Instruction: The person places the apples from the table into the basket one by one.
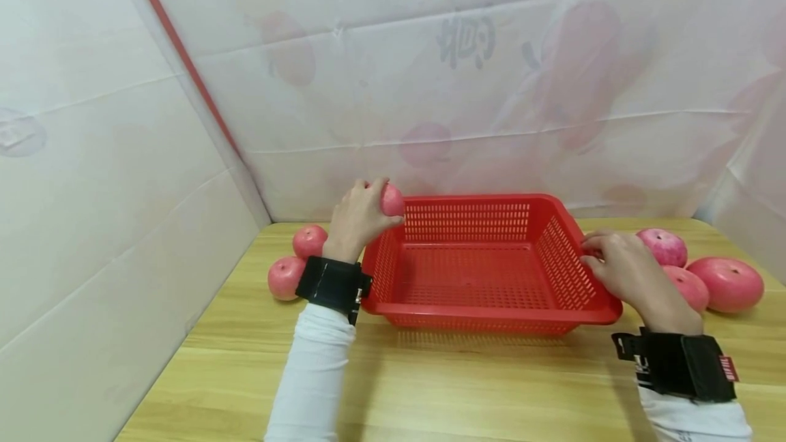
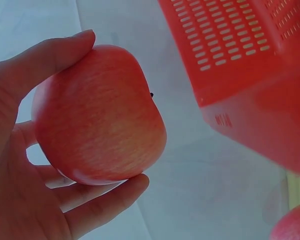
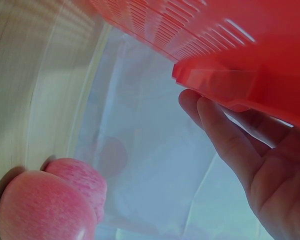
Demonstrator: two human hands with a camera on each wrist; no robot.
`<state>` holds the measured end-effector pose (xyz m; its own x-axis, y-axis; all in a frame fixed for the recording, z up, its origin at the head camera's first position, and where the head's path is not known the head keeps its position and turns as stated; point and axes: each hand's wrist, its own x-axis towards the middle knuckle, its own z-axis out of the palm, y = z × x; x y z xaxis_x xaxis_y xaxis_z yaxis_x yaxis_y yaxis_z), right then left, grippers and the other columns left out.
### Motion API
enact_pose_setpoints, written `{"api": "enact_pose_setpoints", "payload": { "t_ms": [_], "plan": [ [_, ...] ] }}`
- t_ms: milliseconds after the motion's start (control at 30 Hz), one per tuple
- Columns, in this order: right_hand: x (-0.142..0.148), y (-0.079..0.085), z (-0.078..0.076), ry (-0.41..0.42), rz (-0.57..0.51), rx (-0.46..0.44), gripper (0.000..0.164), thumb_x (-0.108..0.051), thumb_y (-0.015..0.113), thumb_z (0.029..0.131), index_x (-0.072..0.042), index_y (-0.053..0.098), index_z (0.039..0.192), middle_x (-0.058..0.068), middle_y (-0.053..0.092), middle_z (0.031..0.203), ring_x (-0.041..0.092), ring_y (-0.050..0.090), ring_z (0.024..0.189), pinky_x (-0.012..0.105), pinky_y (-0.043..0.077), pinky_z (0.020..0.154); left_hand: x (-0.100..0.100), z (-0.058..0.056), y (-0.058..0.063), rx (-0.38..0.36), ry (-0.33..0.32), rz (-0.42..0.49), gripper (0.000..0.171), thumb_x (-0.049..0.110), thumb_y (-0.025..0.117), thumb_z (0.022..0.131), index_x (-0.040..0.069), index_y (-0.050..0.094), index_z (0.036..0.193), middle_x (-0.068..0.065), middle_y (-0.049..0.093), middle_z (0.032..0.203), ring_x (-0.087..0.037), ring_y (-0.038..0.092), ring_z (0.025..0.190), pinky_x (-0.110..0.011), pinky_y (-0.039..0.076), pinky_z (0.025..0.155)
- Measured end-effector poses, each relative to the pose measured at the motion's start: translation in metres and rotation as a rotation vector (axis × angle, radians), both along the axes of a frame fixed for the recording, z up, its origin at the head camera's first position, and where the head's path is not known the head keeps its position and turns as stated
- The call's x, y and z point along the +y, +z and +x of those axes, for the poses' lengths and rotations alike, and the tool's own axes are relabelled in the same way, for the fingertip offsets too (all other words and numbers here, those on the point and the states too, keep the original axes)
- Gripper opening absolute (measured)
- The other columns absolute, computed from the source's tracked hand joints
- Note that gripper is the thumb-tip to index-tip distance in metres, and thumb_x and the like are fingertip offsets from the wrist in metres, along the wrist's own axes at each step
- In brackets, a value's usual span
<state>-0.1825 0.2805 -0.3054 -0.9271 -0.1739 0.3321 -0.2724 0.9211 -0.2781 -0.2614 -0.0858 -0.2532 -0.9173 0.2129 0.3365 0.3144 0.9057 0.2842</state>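
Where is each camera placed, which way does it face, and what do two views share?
Head: worn on the head, it faces forward and down at the red basket on the table; left hand, right hand and white sleeves show.
Left wrist: worn there, it faces the held apple and part of the red basket; left thumb and fingers show.
Right wrist: worn there, it faces the red basket's side and two apples; right fingers show.
Shared: head and left wrist views both show the held apple.

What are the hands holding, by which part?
The left hand holds an apple round its sides; the right hand grips the red basket by its right rim.
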Motion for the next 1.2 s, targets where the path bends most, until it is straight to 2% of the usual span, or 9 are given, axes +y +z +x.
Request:
{"api": "enact_pose_setpoints", "payload": {
  "t_ms": [433, 700, 1000, 1200],
  "plan": [
    [0.001, -0.001, 0.000, -0.007, 0.001, -0.010, 0.022, 0.000, 0.066, 0.078, 0.013, 0.064, 0.095, 0.032, 0.056, 0.102, 0.044, 0.054, 0.087, 0.055, 0.047, 0.072, 0.012, -0.006, -0.004, -0.039, -0.019, 0.003, 0.075, 0.039, 0.075, 0.072, 0.017, 0.041, 0.136, -0.015, 0.048, 0.123, -0.028, 0.052, 0.103, -0.044, 0.048, 0.080],
    [0.001, -0.001, -0.001, 0.004, 0.011, 0.020, 0.020, 0.001, 0.065, 0.077, 0.012, 0.064, 0.093, 0.032, 0.057, 0.100, 0.044, 0.054, 0.086, 0.054, 0.047, 0.071, 0.017, -0.010, -0.007, -0.041, -0.014, -0.007, 0.075, 0.040, 0.076, 0.071, 0.019, 0.042, 0.135, -0.014, 0.048, 0.123, -0.028, 0.052, 0.102, -0.045, 0.048, 0.080],
    [0.000, -0.001, 0.000, 0.005, 0.009, 0.028, 0.019, 0.001, 0.065, 0.077, 0.012, 0.064, 0.093, 0.031, 0.057, 0.100, 0.043, 0.055, 0.085, 0.053, 0.047, 0.069, 0.021, -0.016, -0.015, -0.033, -0.009, -0.078, 0.074, 0.043, 0.074, 0.071, 0.020, 0.043, 0.135, -0.013, 0.049, 0.122, -0.029, 0.050, 0.105, -0.048, 0.046, 0.081],
    [-0.001, -0.001, 0.000, 0.002, 0.006, 0.032, 0.020, 0.001, 0.065, 0.077, 0.013, 0.064, 0.093, 0.032, 0.057, 0.100, 0.044, 0.054, 0.086, 0.055, 0.047, 0.071, 0.023, -0.021, -0.021, -0.050, -0.012, -0.069, 0.074, 0.041, 0.076, 0.070, 0.019, 0.044, 0.134, -0.013, 0.049, 0.123, -0.029, 0.048, 0.108, -0.049, 0.045, 0.083]
  ]
}}
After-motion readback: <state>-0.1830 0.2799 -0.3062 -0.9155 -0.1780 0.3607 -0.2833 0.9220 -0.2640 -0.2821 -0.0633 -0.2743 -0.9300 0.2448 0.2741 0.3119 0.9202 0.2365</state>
